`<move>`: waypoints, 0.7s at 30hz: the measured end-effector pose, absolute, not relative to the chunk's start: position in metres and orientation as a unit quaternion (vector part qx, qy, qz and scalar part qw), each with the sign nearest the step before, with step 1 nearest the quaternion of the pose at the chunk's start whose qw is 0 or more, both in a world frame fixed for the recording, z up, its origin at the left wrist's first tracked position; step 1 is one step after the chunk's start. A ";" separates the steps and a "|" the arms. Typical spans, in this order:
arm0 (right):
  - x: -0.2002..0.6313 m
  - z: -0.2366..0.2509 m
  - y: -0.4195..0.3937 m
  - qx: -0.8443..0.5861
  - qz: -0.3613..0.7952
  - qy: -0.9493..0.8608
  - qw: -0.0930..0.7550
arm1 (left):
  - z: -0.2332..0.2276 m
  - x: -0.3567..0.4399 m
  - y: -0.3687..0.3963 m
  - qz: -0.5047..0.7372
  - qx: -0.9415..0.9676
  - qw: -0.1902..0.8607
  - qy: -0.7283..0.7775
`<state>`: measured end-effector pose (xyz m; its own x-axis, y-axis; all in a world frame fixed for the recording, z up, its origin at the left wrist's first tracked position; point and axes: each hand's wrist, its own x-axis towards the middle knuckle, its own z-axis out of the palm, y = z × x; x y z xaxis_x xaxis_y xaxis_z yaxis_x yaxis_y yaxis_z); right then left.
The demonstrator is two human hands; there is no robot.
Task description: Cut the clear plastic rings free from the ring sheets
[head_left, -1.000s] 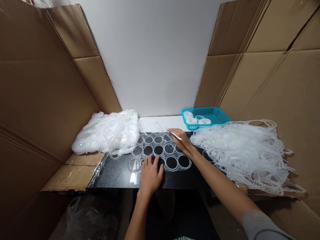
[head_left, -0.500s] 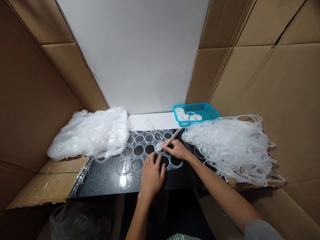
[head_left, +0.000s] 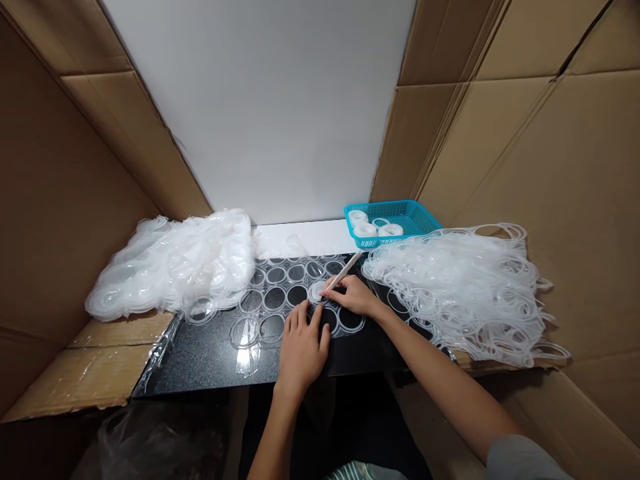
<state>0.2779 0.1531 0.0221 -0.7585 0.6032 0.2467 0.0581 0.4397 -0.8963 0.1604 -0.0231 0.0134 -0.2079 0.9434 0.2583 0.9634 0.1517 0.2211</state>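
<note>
Plastic ring sheet (head_left: 295,293) lies mid-tabletop; left hand (head_left: 301,347) presses flat on it, right hand (head_left: 353,295) grips a white stick (head_left: 345,269).

Cardboard walls (head_left: 65,200) close both sides. A heap of clear film (head_left: 175,263) crowds the left, a tangle of clear rings (head_left: 460,293) the right, and a blue basket (head_left: 400,217) stands behind. Bare black tabletop (head_left: 200,360) lies open at front left.
</note>
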 end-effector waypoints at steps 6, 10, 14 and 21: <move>0.280 0.017 0.151 -0.184 0.443 -0.825 0.300 | 0.012 0.160 -0.022 -0.150 -0.630 0.029 -0.761; 0.279 0.010 0.153 -0.101 0.336 -0.882 0.314 | 0.010 0.161 -0.022 -0.159 -0.626 0.035 -0.763; 0.272 0.012 0.163 -0.051 0.192 -0.942 0.270 | 0.010 0.162 -0.021 -0.165 -0.620 0.035 -0.766; 0.273 0.020 0.193 -0.224 0.162 -0.881 0.384 | 0.009 0.162 -0.023 -0.163 -0.625 0.042 -0.762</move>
<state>0.2727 0.1932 0.0201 -0.6043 0.5197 0.6039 0.2702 0.8467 -0.4583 0.1618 -0.0232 0.0093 -0.2162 0.9390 0.2676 0.9661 0.1662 0.1973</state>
